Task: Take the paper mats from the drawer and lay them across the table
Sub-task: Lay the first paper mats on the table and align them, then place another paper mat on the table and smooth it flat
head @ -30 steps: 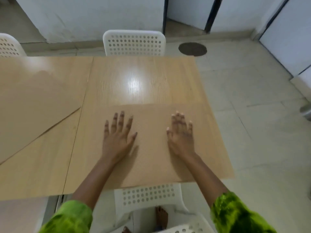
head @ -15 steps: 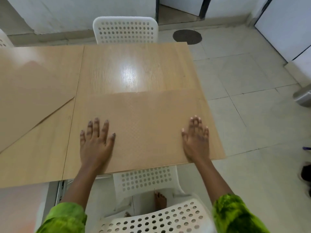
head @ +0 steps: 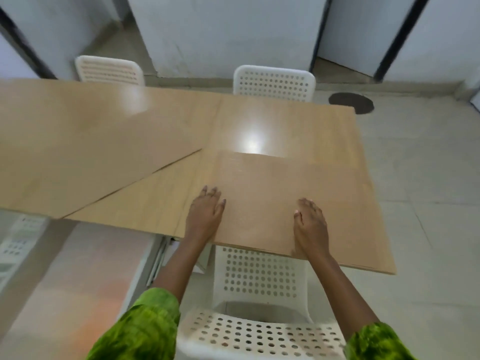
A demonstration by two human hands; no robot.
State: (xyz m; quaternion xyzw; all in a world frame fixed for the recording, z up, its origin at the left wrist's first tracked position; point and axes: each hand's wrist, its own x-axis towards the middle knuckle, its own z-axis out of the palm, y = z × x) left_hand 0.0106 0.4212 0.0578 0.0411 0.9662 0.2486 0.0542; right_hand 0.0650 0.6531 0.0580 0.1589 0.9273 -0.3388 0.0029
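Lying flat under both hands' grip: paper mat

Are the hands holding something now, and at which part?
Nothing is gripped. Both the left hand and the right hand lie flat, palms down, on the paper mat near its front edge.

Spanning the scene from left to right, a light wooden table, made of two tops meeting at a seam running near to far, its far right part catching a bright glare. Lying flat on the near right part, a brown paper mat, its near edge overhanging the table's near rim and its right edge reaching the table's right side. Covering the left part, a second brown mat, set askew, its slanted edge running from near left toward the seam.
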